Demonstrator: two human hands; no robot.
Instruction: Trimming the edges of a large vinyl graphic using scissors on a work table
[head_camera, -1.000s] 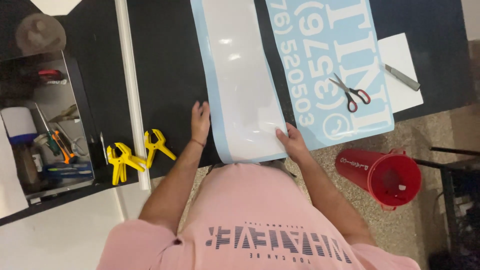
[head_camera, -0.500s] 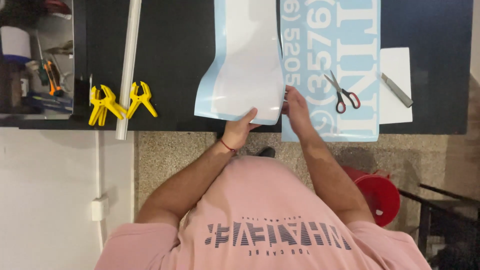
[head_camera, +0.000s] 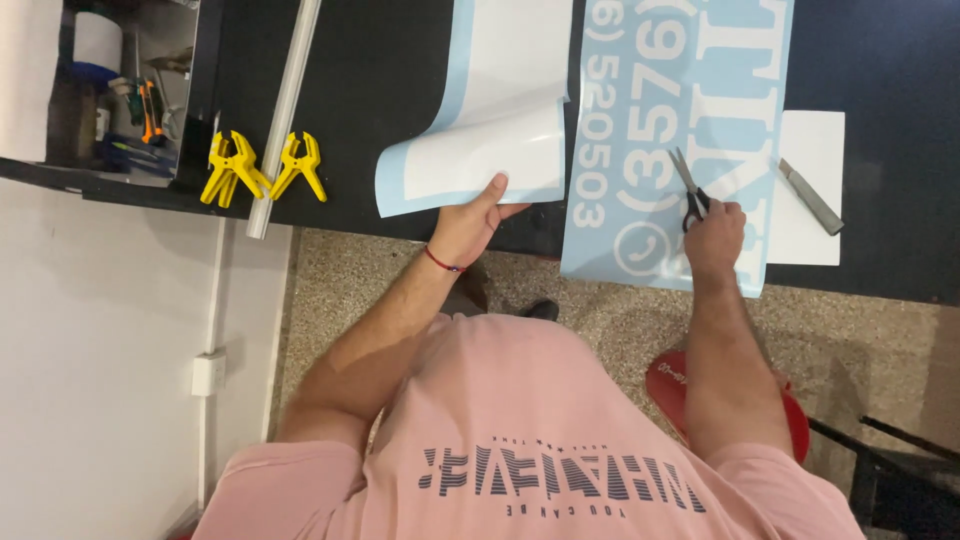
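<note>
Pale blue vinyl sheet (head_camera: 480, 110) with a glossy white backing lay on the matte black worktop (head_camera: 380, 70), its near end curled up off the surface at the worktop's near edge. Left hand (head_camera: 468, 222) came up from below that edge, forearm straight, a red string band on the wrist; fingers were pinched closed on the sheet's lifted near edge, thumb on top.

Second blue vinyl banner (head_camera: 690, 130), flat, cut with large white lettering, sat just beside the first sheet and overhung the near edge. Right hand (head_camera: 714, 236) rested on it palm down, fingers curled over the handles of the scissors (head_camera: 687, 185), whose metal blades pointed away from the person. Grip looked closed on the handles, though the fingertips were hidden.

White paper sheet (head_camera: 812, 190) lay partly under the banner towards the right end of the worktop, with a slim grey utility knife (head_camera: 811, 196) on it. Two yellow plastic spring clamps (head_camera: 262, 166) and a long white tube (head_camera: 284, 110) were towards the left end. Red bucket (head_camera: 672, 378) stood on the speckled floor below.
</note>
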